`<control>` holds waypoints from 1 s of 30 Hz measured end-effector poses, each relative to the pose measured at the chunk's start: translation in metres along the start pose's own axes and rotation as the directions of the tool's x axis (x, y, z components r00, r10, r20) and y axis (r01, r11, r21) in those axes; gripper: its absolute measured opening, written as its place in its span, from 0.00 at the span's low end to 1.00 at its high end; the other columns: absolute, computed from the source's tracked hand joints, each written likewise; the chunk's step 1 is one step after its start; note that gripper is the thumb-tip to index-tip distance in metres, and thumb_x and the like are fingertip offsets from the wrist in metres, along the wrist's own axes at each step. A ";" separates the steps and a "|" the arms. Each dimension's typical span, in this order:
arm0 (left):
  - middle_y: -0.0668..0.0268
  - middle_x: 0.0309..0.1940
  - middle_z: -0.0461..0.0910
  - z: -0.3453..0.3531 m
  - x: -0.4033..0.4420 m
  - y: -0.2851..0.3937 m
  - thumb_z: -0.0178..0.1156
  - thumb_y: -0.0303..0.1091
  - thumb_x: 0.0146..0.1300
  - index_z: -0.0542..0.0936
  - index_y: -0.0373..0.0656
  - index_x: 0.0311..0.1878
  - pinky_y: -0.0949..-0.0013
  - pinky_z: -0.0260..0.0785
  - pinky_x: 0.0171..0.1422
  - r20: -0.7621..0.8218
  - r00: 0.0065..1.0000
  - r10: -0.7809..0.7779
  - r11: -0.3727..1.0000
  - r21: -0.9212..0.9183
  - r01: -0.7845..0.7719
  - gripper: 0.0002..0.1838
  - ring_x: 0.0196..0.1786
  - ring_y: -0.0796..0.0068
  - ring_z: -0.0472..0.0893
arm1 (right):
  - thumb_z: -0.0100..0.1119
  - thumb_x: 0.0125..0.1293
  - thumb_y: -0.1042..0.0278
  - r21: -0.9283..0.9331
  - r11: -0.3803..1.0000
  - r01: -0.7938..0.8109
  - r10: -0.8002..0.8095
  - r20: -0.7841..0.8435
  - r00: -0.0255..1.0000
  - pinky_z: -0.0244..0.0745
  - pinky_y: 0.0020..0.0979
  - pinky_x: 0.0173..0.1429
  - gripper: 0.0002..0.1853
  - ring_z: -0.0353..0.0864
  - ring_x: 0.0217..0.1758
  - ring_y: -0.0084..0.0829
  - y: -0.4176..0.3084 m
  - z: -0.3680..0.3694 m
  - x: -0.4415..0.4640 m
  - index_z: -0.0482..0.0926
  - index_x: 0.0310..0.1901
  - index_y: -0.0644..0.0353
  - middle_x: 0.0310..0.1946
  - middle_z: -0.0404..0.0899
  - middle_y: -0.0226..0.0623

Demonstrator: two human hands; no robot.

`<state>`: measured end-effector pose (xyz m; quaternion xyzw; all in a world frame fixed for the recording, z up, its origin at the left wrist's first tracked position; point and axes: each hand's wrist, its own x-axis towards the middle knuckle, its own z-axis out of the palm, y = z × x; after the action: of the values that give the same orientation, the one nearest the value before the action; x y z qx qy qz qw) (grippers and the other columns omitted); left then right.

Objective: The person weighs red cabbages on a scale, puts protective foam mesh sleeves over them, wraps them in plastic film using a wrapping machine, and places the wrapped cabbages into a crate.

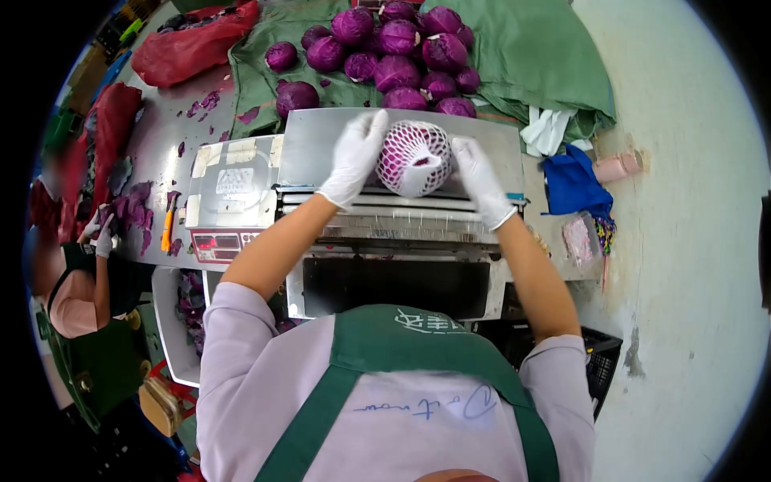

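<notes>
A purple cabbage in a white foam net sits on the metal top of a wrapping machine. On its left side is my left hand in a white glove, fingers extended and close against the net. My right hand, also gloved, is at the other side with a small gap to the net and its fingers loosely stretched. Neither hand visibly grips the cabbage. Just behind the machine, several bare purple cabbages are piled on a green cloth.
Left of the machine stands a scale, with an orange knife and leaf scraps beyond. White gloves, a blue cloth and a pink roll lie at right. Another person's gloved hands work at far left above a white bin.
</notes>
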<state>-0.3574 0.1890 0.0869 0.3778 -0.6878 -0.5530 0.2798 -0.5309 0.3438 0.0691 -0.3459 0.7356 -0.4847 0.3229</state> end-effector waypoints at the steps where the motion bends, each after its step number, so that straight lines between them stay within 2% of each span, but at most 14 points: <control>1: 0.59 0.47 0.81 -0.013 0.004 -0.019 0.56 0.51 0.69 0.79 0.45 0.57 0.65 0.71 0.56 -0.126 0.941 0.313 0.933 0.228 -0.279 0.22 0.47 0.65 0.81 | 0.54 0.71 0.57 -0.311 0.907 0.283 -0.341 -0.149 0.928 0.71 0.33 0.60 0.19 0.78 0.53 0.35 -0.013 -0.014 -0.007 0.76 0.55 0.63 0.51 0.78 0.48; 4: 0.62 0.42 0.80 -0.087 -0.041 0.011 0.60 0.34 0.64 0.78 0.53 0.58 0.69 0.75 0.43 0.157 0.751 0.641 0.611 0.488 -0.623 0.18 0.40 0.67 0.82 | 0.60 0.63 0.68 -0.643 0.542 0.541 -0.608 0.144 0.781 0.76 0.36 0.47 0.18 0.80 0.43 0.38 -0.048 -0.074 -0.048 0.76 0.56 0.55 0.43 0.77 0.40; 5: 0.65 0.38 0.78 -0.119 -0.047 0.002 0.61 0.32 0.62 0.75 0.55 0.61 0.65 0.75 0.39 0.432 0.713 0.552 0.257 0.726 -0.638 0.23 0.37 0.67 0.81 | 0.60 0.62 0.69 -0.719 0.313 0.621 -0.638 0.325 0.698 0.77 0.36 0.44 0.19 0.80 0.40 0.38 -0.051 -0.090 -0.061 0.76 0.56 0.53 0.41 0.76 0.38; 7: 0.67 0.41 0.76 -0.159 -0.065 -0.008 0.61 0.28 0.57 0.70 0.59 0.67 0.64 0.76 0.33 0.695 0.642 0.325 -0.127 0.704 -0.698 0.33 0.32 0.69 0.80 | 0.59 0.60 0.70 -0.753 0.086 0.653 -0.487 0.539 0.687 0.78 0.34 0.37 0.22 0.80 0.35 0.35 -0.044 -0.109 -0.082 0.75 0.58 0.48 0.40 0.75 0.33; 10: 0.64 0.50 0.77 -0.172 -0.083 0.002 0.61 0.29 0.54 0.68 0.62 0.68 0.62 0.78 0.35 0.777 0.628 0.051 -0.173 0.626 -0.760 0.35 0.39 0.66 0.82 | 0.58 0.58 0.69 -0.706 -0.108 0.700 -0.325 0.691 0.646 0.78 0.34 0.32 0.25 0.80 0.32 0.33 -0.026 -0.109 -0.087 0.73 0.60 0.43 0.40 0.74 0.31; 13: 0.63 0.53 0.72 -0.137 -0.084 0.010 0.60 0.32 0.56 0.66 0.63 0.69 0.65 0.81 0.35 0.855 0.496 0.149 -0.249 0.518 -0.818 0.35 0.32 0.67 0.82 | 0.56 0.58 0.69 -0.605 -0.167 0.779 -0.290 0.785 0.548 0.79 0.35 0.32 0.19 0.80 0.33 0.35 -0.013 -0.083 -0.077 0.76 0.53 0.45 0.40 0.74 0.32; 15: 0.61 0.47 0.77 -0.111 -0.080 -0.006 0.60 0.34 0.59 0.69 0.58 0.67 0.66 0.79 0.35 0.851 0.376 0.368 -0.021 0.412 -0.911 0.30 0.34 0.67 0.83 | 0.57 0.58 0.69 -0.519 -0.055 0.853 -0.455 0.773 0.441 0.79 0.36 0.33 0.10 0.81 0.34 0.36 0.001 -0.062 -0.066 0.77 0.42 0.49 0.39 0.74 0.34; 18: 0.59 0.31 0.81 -0.101 -0.106 -0.034 0.54 0.31 0.69 0.77 0.44 0.55 0.70 0.73 0.32 0.577 0.769 0.275 0.743 0.380 -0.551 0.13 0.30 0.73 0.82 | 0.59 0.62 0.72 -0.454 0.543 0.707 -0.410 0.591 0.694 0.77 0.36 0.38 0.04 0.79 0.34 0.42 -0.014 -0.056 -0.088 0.73 0.35 0.60 0.33 0.75 0.40; 20: 0.62 0.34 0.83 -0.113 -0.138 0.013 0.50 0.28 0.73 0.76 0.40 0.51 0.72 0.73 0.32 0.417 0.899 -0.138 0.972 0.229 0.043 0.09 0.27 0.77 0.80 | 0.57 0.64 0.74 -0.361 0.778 0.515 -0.279 0.536 0.797 0.76 0.33 0.38 0.04 0.80 0.33 0.37 -0.039 -0.073 -0.108 0.72 0.35 0.62 0.29 0.75 0.40; 22: 0.54 0.50 0.82 -0.130 -0.145 0.037 0.48 0.33 0.75 0.74 0.37 0.40 0.75 0.75 0.33 0.298 0.954 0.034 0.988 -0.156 0.014 0.10 0.32 0.76 0.83 | 0.55 0.67 0.78 -0.125 0.975 0.182 -0.113 0.427 0.897 0.76 0.27 0.41 0.03 0.81 0.38 0.26 -0.079 -0.084 -0.123 0.72 0.36 0.65 0.31 0.77 0.36; 25: 0.49 0.50 0.81 -0.135 -0.116 0.061 0.50 0.34 0.74 0.71 0.38 0.41 0.70 0.78 0.48 0.016 0.953 0.302 0.927 -0.237 -0.290 0.08 0.42 0.71 0.85 | 0.51 0.69 0.81 0.309 0.899 0.309 -0.345 0.070 0.936 0.76 0.25 0.44 0.02 0.82 0.43 0.24 -0.111 -0.088 -0.096 0.73 0.40 0.66 0.37 0.79 0.35; 27: 0.50 0.55 0.79 -0.115 -0.079 0.079 0.52 0.28 0.71 0.71 0.36 0.52 0.62 0.68 0.67 -0.003 0.893 0.450 0.869 -0.230 -0.438 0.10 0.58 0.63 0.79 | 0.51 0.66 0.84 -0.272 0.692 0.669 -0.702 -0.039 0.711 0.78 0.26 0.50 0.09 0.83 0.46 0.28 -0.098 -0.087 -0.044 0.75 0.46 0.64 0.43 0.80 0.39; 28: 0.51 0.66 0.69 -0.103 -0.059 0.070 0.61 0.30 0.65 0.66 0.37 0.63 0.61 0.59 0.74 0.099 0.848 0.520 0.854 -0.055 -0.517 0.25 0.68 0.62 0.70 | 0.53 0.60 0.83 -0.652 0.218 0.726 -0.874 0.201 0.443 0.78 0.30 0.56 0.17 0.83 0.48 0.35 -0.093 -0.086 -0.018 0.75 0.52 0.62 0.46 0.80 0.42; 30: 0.50 0.74 0.55 -0.075 -0.021 0.047 0.80 0.40 0.38 0.52 0.37 0.75 0.60 0.47 0.79 0.353 0.730 0.586 0.737 0.142 -0.661 0.62 0.76 0.58 0.56 | 0.50 0.58 0.82 -0.701 -0.002 0.713 -0.739 0.481 0.471 0.74 0.35 0.64 0.33 0.74 0.63 0.40 -0.068 -0.067 0.015 0.64 0.68 0.58 0.63 0.70 0.45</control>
<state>-0.2948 0.1701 0.1504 0.0720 -0.8735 -0.3793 0.2966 -0.5799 0.3446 0.1526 -0.7729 0.5820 -0.1551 -0.1994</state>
